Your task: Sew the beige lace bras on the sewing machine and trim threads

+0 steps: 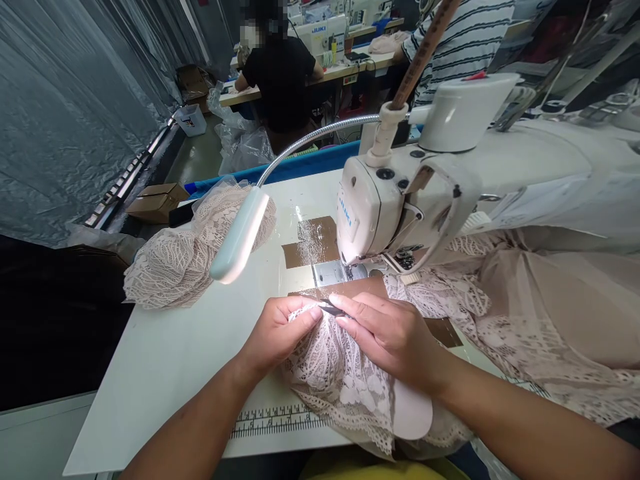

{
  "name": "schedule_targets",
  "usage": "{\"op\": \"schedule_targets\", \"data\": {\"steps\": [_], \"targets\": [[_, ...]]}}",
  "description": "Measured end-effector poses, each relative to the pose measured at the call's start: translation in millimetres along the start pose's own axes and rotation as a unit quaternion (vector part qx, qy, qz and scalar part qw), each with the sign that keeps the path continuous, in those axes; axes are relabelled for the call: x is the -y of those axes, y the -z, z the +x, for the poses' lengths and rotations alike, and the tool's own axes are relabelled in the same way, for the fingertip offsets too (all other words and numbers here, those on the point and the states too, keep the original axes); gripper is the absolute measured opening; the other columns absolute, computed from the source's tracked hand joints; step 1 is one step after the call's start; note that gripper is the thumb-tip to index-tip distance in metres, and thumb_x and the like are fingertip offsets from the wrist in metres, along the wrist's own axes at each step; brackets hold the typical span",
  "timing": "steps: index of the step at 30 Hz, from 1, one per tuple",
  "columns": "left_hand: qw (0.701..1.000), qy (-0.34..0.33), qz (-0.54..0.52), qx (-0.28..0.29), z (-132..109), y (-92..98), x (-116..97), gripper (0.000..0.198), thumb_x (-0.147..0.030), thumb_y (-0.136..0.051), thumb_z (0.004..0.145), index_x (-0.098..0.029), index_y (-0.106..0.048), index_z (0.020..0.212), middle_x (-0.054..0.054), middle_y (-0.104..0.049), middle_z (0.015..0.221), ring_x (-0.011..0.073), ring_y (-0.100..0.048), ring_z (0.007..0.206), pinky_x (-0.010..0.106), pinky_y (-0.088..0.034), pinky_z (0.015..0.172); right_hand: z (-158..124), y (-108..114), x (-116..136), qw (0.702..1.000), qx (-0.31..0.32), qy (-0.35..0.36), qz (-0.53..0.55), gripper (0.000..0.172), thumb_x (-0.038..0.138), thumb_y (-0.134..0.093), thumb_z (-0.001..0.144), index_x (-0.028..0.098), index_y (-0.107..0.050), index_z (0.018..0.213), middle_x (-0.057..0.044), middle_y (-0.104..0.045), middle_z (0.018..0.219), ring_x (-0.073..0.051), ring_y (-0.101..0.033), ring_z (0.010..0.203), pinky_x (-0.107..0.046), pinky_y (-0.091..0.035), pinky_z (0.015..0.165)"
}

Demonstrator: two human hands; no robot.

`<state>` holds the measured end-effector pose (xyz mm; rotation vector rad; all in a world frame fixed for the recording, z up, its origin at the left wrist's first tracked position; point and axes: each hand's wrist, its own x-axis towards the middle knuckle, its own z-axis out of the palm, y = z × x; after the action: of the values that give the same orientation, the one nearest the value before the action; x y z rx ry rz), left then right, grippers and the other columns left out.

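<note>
A gathered beige lace piece [340, 373] spreads over the near edge of the white worktop [190, 373], a smooth pale panel [413, 410] showing at its right side. A printed ruler scale [280, 421] runs along the worktop to the left of it. At the lace's far edge, the left hand [283, 330] pinches the fabric between thumb and forefinger. Just right of it, the right hand [390, 328] grips a small dark tool [331, 309] with thumb and fingers, its tip close to the left thumb; the exact kind of tool is hard to tell.

Beyond the hands are brown tape patches [310, 253] and the metal needle plate [327, 273], under the head of a white sewing machine [367, 207]. More lace fabric [530, 300] is heaped on the right. Farther left, a lit lamp [240, 237] hangs on its bent neck before stacked lace pieces [170, 270]. Past the worktop's far edge, one person in black [283, 80] sits at another bench; a striped sleeve [417, 50] shows to the right.
</note>
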<state>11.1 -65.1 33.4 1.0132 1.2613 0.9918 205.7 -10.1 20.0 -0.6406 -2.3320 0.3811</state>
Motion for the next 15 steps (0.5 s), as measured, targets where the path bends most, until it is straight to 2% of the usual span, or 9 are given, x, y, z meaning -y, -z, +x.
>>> {"op": "schedule_targets", "data": {"steps": [7,15], "targets": [[1.0,0.008,0.004,0.017,-1.8,-3.1,-0.1,0.032,-0.039,-0.059,0.083,-0.011,-0.073,0.089,0.008,-0.069,0.077,0.019,-0.061,0.071,0.028,-0.048,0.066,-0.3,-1.6,0.7,1.0,-0.016,0.004,-0.009,0.031,0.018,-0.052,0.089,0.011,-0.059,0.118,-0.004,-0.064,0.074,-0.014,-0.058,0.067,-0.026,-0.051,0.057],[1.0,-0.015,-0.01,0.009,-1.9,-2.4,-1.0,0.029,-0.033,-0.057,0.085,-0.012,-0.072,0.096,0.009,-0.071,0.085,0.0208,-0.063,0.079,0.031,-0.05,0.075,-1.5,-1.6,-1.3,1.0,-0.018,0.011,-0.013,0.031,0.017,-0.055,0.087,0.01,-0.059,0.117,-0.005,-0.066,0.078,-0.014,-0.061,0.07,-0.027,-0.054,0.06]]}}
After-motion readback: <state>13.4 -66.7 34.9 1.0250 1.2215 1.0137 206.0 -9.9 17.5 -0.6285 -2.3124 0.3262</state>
